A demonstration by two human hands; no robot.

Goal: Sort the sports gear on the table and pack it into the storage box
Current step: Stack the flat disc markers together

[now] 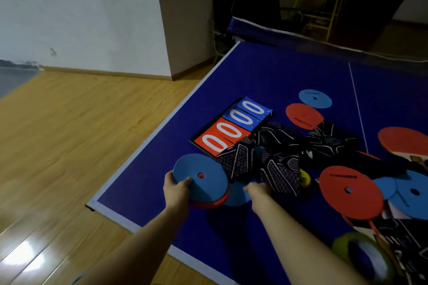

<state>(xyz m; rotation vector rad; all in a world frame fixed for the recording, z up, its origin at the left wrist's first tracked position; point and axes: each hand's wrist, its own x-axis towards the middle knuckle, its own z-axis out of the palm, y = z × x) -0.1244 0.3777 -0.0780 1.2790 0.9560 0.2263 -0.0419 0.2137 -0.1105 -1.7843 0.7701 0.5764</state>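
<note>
My left hand (177, 188) grips a small stack of flat marker discs (203, 180), a blue one on top of a red one, just above the blue table (266, 76). My right hand (256, 190) pinches the edge of another blue disc (235, 194) lying on the table under the black patterned gloves (278, 159). More discs lie around: a large red one (350, 194), blue ones at the right (412, 194), a red (303, 115) and a blue (315, 98) farther back. No storage box is in view.
A red and blue flip scoreboard (231, 128) lies flat behind the held stack. A red paddle (403, 140) sits at the right edge, a yellow-green ring (366, 259) at the bottom right. The net (301, 37) crosses the far side. Wooden floor (81, 134) lies left of the table edge.
</note>
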